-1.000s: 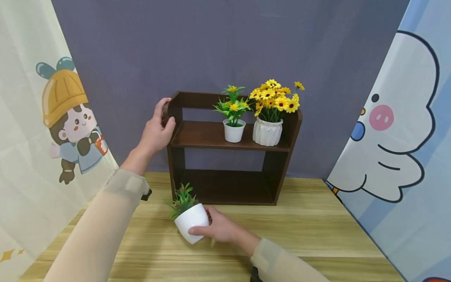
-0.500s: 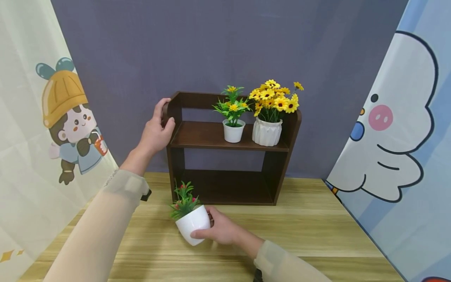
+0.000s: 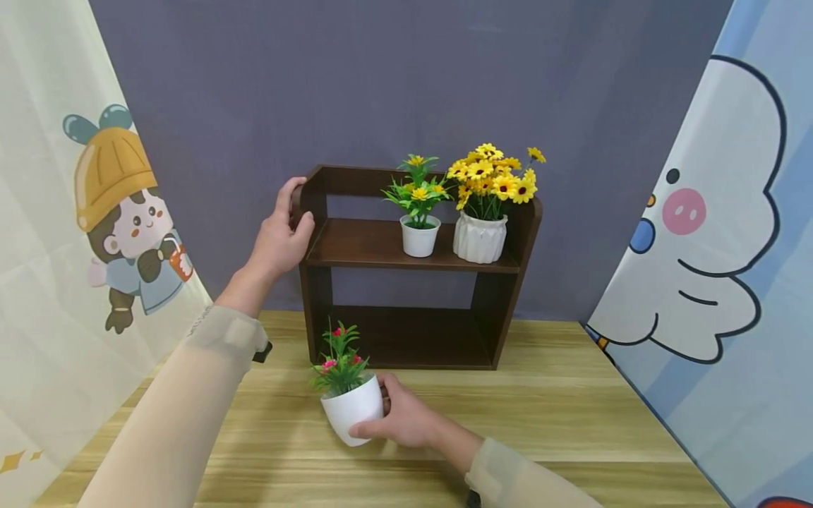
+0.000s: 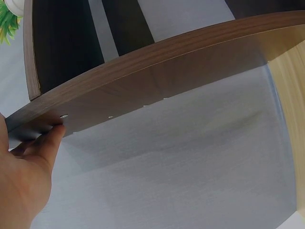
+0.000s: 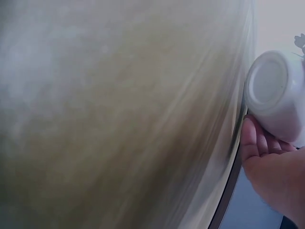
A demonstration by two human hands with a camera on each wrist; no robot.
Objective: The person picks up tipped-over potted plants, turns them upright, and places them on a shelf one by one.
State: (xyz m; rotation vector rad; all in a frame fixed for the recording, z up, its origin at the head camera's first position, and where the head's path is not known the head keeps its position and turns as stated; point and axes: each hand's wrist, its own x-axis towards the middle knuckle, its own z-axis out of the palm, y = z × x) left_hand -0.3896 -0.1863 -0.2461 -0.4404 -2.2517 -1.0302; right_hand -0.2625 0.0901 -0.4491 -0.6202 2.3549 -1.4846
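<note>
In the head view my right hand [image 3: 409,416] grips a white flowerpot [image 3: 353,408] holding a green plant with pink-red flowers [image 3: 341,360]. The pot tilts to the left in front of the shelf, over the tabletop, and its round base [image 5: 268,82] faces the right wrist camera. Farther back, my left hand [image 3: 279,236] holds the upper left side panel of a dark brown two-tier shelf [image 3: 368,236], thumb on the inner side and fingers outside. On the upper tier stand a small white pot with a yellow-flowered plant [image 3: 418,238] and a ribbed white pot of yellow daisies [image 3: 480,238].
Beneath everything lies a wood-grain table [image 3: 559,423]. A grey-purple cloth [image 3: 254,85] hangs behind the shelf. Printed curtains flank the table, a cartoon child [image 3: 133,219] on the left one and a white cartoon figure [image 3: 718,176] on the right. The shelf's lower tier [image 3: 413,335] sits at table level.
My right hand has turned the pot more upright and shifted it slightly right and toward me. The left hand stays on the shelf panel.
</note>
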